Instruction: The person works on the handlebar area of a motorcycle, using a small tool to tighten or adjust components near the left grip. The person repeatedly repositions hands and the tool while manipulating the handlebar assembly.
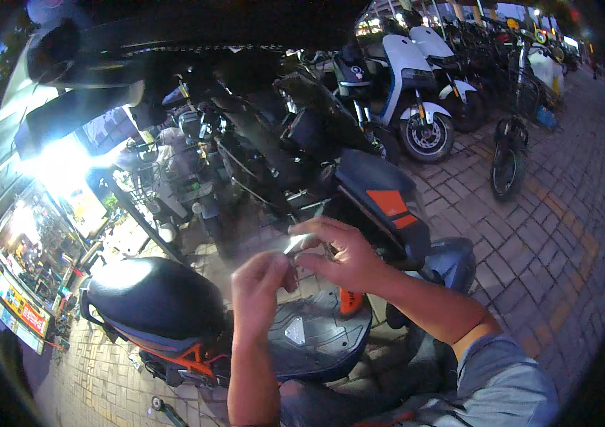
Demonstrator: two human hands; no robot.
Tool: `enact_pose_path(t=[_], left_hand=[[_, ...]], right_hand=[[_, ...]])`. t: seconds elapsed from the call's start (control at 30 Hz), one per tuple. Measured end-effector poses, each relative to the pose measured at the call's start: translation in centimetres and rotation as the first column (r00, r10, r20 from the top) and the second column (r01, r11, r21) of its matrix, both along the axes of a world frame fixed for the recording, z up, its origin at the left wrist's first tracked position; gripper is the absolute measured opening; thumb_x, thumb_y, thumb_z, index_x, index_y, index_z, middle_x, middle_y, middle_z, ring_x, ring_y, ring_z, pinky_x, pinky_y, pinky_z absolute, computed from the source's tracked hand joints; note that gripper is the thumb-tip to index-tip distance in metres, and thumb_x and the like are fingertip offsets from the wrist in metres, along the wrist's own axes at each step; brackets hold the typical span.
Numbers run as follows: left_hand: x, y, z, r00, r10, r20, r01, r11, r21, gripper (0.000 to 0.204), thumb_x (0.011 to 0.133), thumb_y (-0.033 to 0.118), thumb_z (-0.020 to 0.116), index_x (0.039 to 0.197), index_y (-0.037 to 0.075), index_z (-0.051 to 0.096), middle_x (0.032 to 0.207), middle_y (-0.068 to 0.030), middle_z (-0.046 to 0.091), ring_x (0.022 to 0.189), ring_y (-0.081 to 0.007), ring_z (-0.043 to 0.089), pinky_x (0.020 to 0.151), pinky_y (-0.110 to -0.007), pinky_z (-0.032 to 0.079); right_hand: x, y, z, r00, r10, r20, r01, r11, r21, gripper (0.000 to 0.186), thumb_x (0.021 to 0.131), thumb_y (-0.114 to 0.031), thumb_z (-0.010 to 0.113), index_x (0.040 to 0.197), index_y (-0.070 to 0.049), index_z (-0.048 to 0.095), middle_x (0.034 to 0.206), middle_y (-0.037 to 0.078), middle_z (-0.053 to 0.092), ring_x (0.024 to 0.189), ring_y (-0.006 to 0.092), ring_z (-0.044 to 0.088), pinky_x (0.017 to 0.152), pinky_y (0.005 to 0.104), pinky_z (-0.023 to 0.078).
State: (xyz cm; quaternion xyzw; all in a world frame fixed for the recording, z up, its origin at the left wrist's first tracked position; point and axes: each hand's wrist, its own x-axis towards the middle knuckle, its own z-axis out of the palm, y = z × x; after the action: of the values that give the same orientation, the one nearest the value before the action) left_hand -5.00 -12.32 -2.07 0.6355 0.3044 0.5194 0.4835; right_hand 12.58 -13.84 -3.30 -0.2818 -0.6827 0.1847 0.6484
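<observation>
My left hand (265, 281) and my right hand (332, 249) meet over a dark scooter, their fingers closed on a small, shiny, thin object (293, 245) too small to identify. Beneath them are the grey footboard (309, 334) and an orange part (351, 302). The black seat (153, 295), above an orange frame, lies left of my hands. Just beyond my right hand stands the dark front panel (370, 178) with orange patches.
Several scooters, including a white one (402, 75), crowd the back. A bicycle (507, 156) stands on the brick pavement (530, 263) at right. A brightly lit stall (25, 263) with a signboard is at left.
</observation>
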Motion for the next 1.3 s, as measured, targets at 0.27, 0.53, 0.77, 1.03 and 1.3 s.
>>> enact_pose_path(t=[0.27,0.53,0.77,1.03,1.3], left_hand=[[3.3,-0.9,2.3,0.954,-0.208,0.217,0.283,0.865,-0.414,0.013,0.089,0.011,0.058,0.085,-0.001,0.058,0.060,0.0009,0.044,0.044,-0.0085,0.040,0.040,-0.022,0.032],[6.1,1.9,2.4,0.896,-0.306,0.322,0.435,0.747,-0.502,0.011,0.088,0.015,0.056,0.082,0.006,0.055,0.061,0.0025,0.039,0.044,-0.0088,0.034,0.041,-0.024,0.027],[9.6,3.7,-0.8,0.722,0.020,0.691,0.320,0.877,-0.359,0.019,0.094,0.023,0.056,0.104,0.007,0.059,0.079,0.0012,0.055,0.065,-0.0105,0.049,0.059,-0.025,0.042],[11.2,7.3,-2.2,0.332,0.003,0.943,0.572,0.795,-0.204,0.014,0.094,0.025,0.058,0.089,0.012,0.056,0.061,0.0052,0.049,0.056,-0.0080,0.047,0.055,-0.022,0.042],[12.0,7.7,-1.3,0.078,0.036,0.996,0.741,0.667,-0.082,0.029,0.095,0.025,0.056,0.069,0.015,0.051,0.047,0.0063,0.036,0.044,-0.0071,0.035,0.047,-0.019,0.035]], right_hand=[[5.3,-1.0,1.9,0.991,0.118,0.058,-0.112,0.990,-0.091,0.022,0.084,-0.016,0.069,0.101,-0.002,0.066,0.093,0.009,0.067,0.083,0.0165,0.064,0.074,0.0302,0.050],[9.1,-0.3,4.0,0.969,0.046,0.243,-0.016,0.992,-0.123,0.023,0.083,-0.013,0.067,0.102,-0.001,0.067,0.093,0.014,0.069,0.083,0.0229,0.068,0.074,0.0318,0.051],[8.8,2.4,5.5,0.674,-0.688,0.269,0.446,0.669,0.594,0.009,0.074,-0.012,0.066,0.081,-0.005,0.065,0.083,0.009,0.064,0.084,0.0256,0.062,0.076,0.0391,0.046],[6.6,3.6,6.8,0.395,-0.823,0.407,0.400,0.553,0.731,0.007,0.071,-0.015,0.061,0.074,-0.010,0.065,0.085,0.005,0.058,0.091,0.0224,0.055,0.084,0.0424,0.042],[6.9,5.8,7.2,0.469,-0.737,0.487,0.358,0.662,0.658,0.007,0.071,-0.014,0.063,0.076,-0.009,0.066,0.080,0.004,0.060,0.087,0.0229,0.057,0.080,0.0406,0.042]])
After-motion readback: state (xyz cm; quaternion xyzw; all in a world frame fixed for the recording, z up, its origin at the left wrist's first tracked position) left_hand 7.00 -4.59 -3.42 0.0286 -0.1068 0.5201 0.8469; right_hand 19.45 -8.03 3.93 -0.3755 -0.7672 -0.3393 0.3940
